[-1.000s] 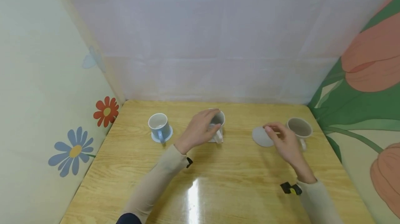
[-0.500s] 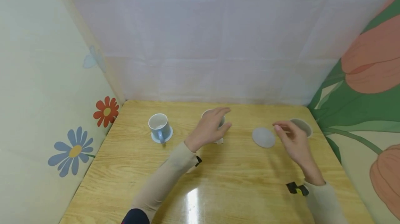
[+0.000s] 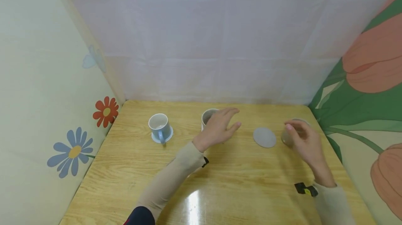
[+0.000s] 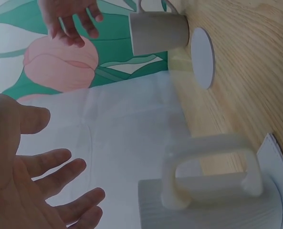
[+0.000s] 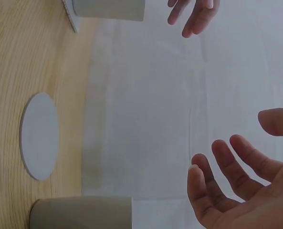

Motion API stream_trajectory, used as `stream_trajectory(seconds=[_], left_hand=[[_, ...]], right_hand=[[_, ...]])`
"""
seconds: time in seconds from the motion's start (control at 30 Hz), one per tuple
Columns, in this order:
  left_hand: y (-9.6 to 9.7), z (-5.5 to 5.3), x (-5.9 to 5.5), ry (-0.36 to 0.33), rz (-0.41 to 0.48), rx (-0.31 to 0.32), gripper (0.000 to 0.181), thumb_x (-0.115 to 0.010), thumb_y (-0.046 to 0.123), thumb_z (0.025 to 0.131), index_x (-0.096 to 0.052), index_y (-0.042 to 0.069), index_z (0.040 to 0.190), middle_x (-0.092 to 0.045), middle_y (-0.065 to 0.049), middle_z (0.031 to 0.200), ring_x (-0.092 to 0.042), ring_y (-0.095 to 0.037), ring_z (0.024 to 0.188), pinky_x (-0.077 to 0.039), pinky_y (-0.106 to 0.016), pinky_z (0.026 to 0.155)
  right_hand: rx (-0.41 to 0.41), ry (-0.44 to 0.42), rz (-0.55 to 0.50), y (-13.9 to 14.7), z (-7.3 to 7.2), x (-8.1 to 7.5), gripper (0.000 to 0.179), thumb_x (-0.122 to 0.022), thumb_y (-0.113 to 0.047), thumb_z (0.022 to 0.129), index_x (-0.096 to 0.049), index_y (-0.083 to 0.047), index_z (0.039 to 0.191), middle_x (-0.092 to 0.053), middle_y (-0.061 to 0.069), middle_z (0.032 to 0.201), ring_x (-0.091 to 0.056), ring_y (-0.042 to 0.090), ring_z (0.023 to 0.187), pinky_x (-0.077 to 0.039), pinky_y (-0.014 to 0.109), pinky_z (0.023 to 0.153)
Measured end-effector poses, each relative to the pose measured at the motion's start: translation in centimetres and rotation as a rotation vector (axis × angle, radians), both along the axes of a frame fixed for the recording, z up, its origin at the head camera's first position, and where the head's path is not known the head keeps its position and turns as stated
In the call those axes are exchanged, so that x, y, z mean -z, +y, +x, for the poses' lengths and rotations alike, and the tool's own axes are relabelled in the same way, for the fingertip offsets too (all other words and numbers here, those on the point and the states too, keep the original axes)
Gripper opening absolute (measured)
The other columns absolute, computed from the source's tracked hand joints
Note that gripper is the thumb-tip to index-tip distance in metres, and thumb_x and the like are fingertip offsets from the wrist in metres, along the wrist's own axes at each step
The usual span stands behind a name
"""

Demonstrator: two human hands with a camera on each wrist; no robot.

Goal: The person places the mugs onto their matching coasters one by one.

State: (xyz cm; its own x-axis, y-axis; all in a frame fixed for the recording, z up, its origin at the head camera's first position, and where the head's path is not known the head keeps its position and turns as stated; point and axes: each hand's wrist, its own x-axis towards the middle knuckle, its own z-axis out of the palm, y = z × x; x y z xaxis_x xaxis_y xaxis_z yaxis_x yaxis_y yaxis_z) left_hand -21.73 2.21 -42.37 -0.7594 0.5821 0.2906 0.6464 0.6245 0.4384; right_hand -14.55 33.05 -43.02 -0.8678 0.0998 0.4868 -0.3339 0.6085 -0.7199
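My left hand [image 3: 218,127] hovers with spread fingers over a white mug [image 3: 208,115], hiding much of it in the head view. In the left wrist view that mug's handle [image 4: 213,145] shows, and its base rests on a square white coaster [image 4: 277,160]. On the right, my right hand [image 3: 304,144] hangs with loosely bent fingers in front of a grey mug [image 3: 287,138], holding nothing. The grey mug stands directly on the table, beside a round grey coaster [image 3: 265,137]. The right wrist view shows a gap between my fingers [image 5: 236,176] and the grey mug [image 5: 84,213].
A light blue mug [image 3: 159,125] stands on a round blue coaster [image 3: 170,135] at the left. The wooden table [image 3: 125,176] ends at a white sheet [image 3: 201,43] behind, with floral panels on both sides.
My left hand has slid right across the white mug, uncovering its left rim. My right hand has moved right, now covering more of the grey mug. The mugs and coasters stay put.
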Motion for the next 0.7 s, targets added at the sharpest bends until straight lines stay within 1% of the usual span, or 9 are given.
stream_trajectory(seconds=[0.07,0.13,0.2,0.3,0.4,0.5,0.57,0.67,0.7], left_hand=[[0.3,0.0,0.1,-0.006,0.001,0.004,0.056,-0.05,0.041,0.114,-0.045,0.01,0.16,-0.05,-0.009,0.165,-0.047,-0.027,0.153,-0.038,-0.048,0.128],[0.7,0.0,0.2,-0.017,0.0,0.003,0.056,-0.05,0.041,0.114,-0.045,0.01,0.161,-0.05,-0.009,0.165,-0.046,-0.027,0.153,-0.037,-0.047,0.129],[1.1,0.0,0.3,-0.026,-0.002,-0.001,0.056,-0.05,0.041,0.113,-0.045,0.011,0.161,-0.05,-0.008,0.165,-0.046,-0.026,0.154,-0.037,-0.047,0.129],[1.6,-0.1,0.6,-0.034,-0.006,-0.01,0.056,-0.051,0.041,0.113,-0.045,0.012,0.161,-0.05,-0.006,0.165,-0.046,-0.025,0.154,-0.036,-0.045,0.129],[2.2,-0.1,0.8,-0.035,-0.011,-0.012,0.056,-0.051,0.041,0.113,-0.046,0.013,0.16,-0.05,-0.006,0.165,-0.045,-0.024,0.154,-0.036,-0.043,0.129],[2.8,-0.2,1.1,-0.05,0.0,-0.002,0.055,-0.05,0.041,0.113,-0.045,0.012,0.16,-0.049,-0.006,0.165,-0.045,-0.024,0.154,-0.036,-0.042,0.129],[3.3,-0.2,1.3,-0.069,0.019,0.006,0.054,-0.051,0.04,0.113,-0.046,0.013,0.16,-0.049,-0.006,0.166,-0.045,-0.024,0.154,-0.036,-0.042,0.129],[4.0,-0.2,1.7,-0.101,0.041,0.01,0.053,-0.052,0.038,0.113,-0.046,0.014,0.16,-0.049,-0.005,0.166,-0.045,-0.024,0.154,-0.036,-0.043,0.129],[4.2,-0.1,1.8,-0.108,0.043,0.01,0.053,-0.053,0.037,0.112,-0.046,0.014,0.16,-0.049,-0.005,0.166,-0.045,-0.024,0.154,-0.036,-0.043,0.129]], right_hand=[[0.01,-0.013,-0.001,0.5,0.0,0.0,0.019,-0.067,-0.009,0.105,-0.074,0.001,0.12,-0.071,-0.02,0.115,-0.06,-0.017,0.099,-0.044,0.001,0.084],[0.012,-0.023,-0.009,1.0,0.0,0.0,0.021,-0.067,-0.009,0.105,-0.073,0.005,0.12,-0.066,-0.032,0.115,-0.06,-0.018,0.099,-0.044,0.0,0.084],[0.02,-0.021,-0.016,1.5,0.0,-0.1,0.02,-0.068,-0.009,0.105,-0.074,0.004,0.118,-0.066,-0.035,0.113,-0.061,-0.018,0.097,-0.044,0.0,0.084],[0.044,-0.016,-0.028,2.1,0.0,-0.2,0.015,-0.07,-0.008,0.103,-0.077,-0.005,0.115,-0.072,-0.028,0.112,-0.062,-0.018,0.095,-0.045,0.001,0.082],[0.068,-0.027,-0.036,2.5,0.1,-0.1,0.015,-0.071,-0.009,0.103,-0.079,-0.013,0.114,-0.077,-0.015,0.112,-0.062,-0.018,0.096,-0.045,0.001,0.082],[0.088,-0.053,-0.034,3.1,0.2,0.0,0.014,-0.07,-0.012,0.104,-0.078,-0.013,0.116,-0.078,-0.011,0.113,-0.061,-0.019,0.098,-0.045,0.0,0.083],[0.105,-0.071,-0.031,3.4,0.3,0.2,0.015,-0.07,-0.014,0.104,-0.077,-0.01,0.117,-0.076,-0.017,0.113,-0.06,-0.02,0.099,-0.044,-0.001,0.084],[0.136,-0.093,-0.031,4.1,0.5,0.4,0.019,-0.07,-0.015,0.104,-0.075,-0.003,0.118,-0.07,-0.032,0.109,-0.058,-0.022,0.098,-0.044,-0.001,0.083],[0.148,-0.098,-0.035,4.4,0.5,0.5,0.019,-0.071,-0.015,0.104,-0.075,-0.003,0.118,-0.069,-0.033,0.11,-0.058,-0.023,0.097,-0.044,-0.001,0.082]])
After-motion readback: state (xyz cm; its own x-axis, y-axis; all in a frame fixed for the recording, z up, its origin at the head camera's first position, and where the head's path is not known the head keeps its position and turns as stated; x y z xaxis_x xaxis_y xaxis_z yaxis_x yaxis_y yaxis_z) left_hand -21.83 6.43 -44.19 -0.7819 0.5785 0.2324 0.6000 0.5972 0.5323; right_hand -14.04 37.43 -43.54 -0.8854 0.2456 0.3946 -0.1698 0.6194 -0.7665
